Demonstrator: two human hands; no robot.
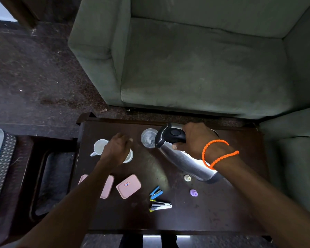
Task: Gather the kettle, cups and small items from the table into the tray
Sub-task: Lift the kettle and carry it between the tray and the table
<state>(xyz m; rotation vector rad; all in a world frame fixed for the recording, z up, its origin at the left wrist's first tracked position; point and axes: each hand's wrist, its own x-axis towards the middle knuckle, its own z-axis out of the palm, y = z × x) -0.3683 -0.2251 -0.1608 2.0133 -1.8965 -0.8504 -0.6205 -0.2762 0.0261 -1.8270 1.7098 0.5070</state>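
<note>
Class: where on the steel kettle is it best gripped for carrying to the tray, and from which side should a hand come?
Probably by the black handle at the kettle's top, coming from above. The smooth steel body offers little purchase, and the right hand already wraps that handle.

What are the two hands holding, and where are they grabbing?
The right hand grips the kettle by its black handle. The left hand covers a white cup, seemingly grasping its rim.

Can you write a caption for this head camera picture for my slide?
Right hand grips the steel kettle while left hand covers a white cup on the dark table.
</note>
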